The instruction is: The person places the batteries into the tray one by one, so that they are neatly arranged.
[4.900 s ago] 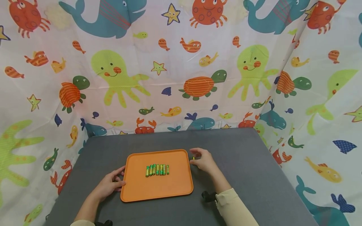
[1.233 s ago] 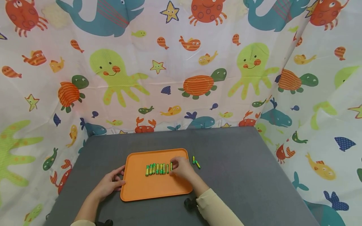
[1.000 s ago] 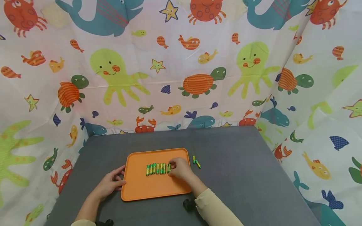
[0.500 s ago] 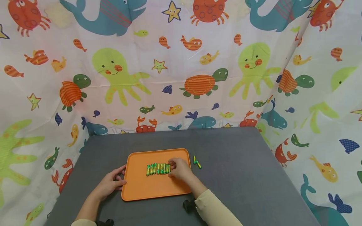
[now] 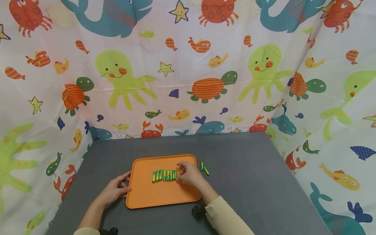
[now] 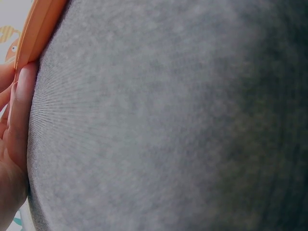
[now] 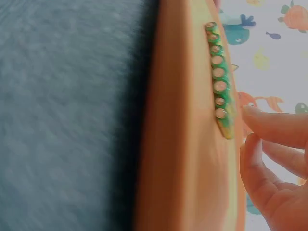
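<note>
An orange tray [image 5: 158, 197] lies on the grey table. Near its middle, several green-and-yellow batteries [image 5: 164, 175] stand side by side in a row; their round ends show in the right wrist view. My left hand [image 5: 113, 191] holds the tray's left edge, thumb at the rim and fingers against the side; the left wrist view shows fingers [image 6: 24, 91] touching the rim. Just right of the row's right end, my right hand [image 5: 191, 176] hovers over the tray. Its thumb and index finger [image 7: 276, 126] stand apart with nothing between them in the right wrist view.
Two small batteries [image 5: 206, 171] lie on the table [image 5: 241, 169] just beyond the tray's right edge, one upright to view and one slanted. A white curtain [image 5: 176, 98] with sea-animal prints surrounds the table at the back and sides.
My right hand has brought a small battery from the table to the row's right end, slid it against its neighbour and let go, drawing slightly right. The left hand has stayed at the tray.
</note>
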Available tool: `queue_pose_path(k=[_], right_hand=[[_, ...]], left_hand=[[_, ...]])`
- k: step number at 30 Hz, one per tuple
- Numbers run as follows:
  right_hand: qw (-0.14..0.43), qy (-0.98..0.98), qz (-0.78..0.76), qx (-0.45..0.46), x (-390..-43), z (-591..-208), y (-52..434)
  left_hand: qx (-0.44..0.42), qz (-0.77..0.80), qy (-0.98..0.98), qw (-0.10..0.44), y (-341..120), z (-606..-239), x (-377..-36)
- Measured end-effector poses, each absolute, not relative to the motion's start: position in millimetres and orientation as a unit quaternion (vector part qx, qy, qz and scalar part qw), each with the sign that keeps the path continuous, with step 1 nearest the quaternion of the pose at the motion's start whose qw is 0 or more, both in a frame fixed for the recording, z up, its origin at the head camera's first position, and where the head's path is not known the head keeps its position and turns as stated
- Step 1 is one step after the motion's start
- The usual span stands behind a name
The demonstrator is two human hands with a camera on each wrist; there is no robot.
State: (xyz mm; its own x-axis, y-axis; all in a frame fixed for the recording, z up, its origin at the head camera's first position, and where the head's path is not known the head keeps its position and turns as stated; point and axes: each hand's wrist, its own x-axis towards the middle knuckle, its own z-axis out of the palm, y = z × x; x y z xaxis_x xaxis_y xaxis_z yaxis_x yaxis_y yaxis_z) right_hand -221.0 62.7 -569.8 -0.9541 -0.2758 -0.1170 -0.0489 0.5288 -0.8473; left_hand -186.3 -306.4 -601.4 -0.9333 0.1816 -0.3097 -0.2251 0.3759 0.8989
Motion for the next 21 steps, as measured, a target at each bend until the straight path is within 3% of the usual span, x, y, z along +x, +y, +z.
queue_pose_path(k=[9, 21], right_hand=[[0.075, 0.875, -0.466, -0.110, -221, -551, 87], [0.052, 0.871, -0.484, -0.067, -219, -540, 130]], left_hand=[[-0.020, 0.558, 0.809, 0.183, -305, -602, -185], [-0.019, 0.566, 0.803, 0.184, -306, -603, -182]])
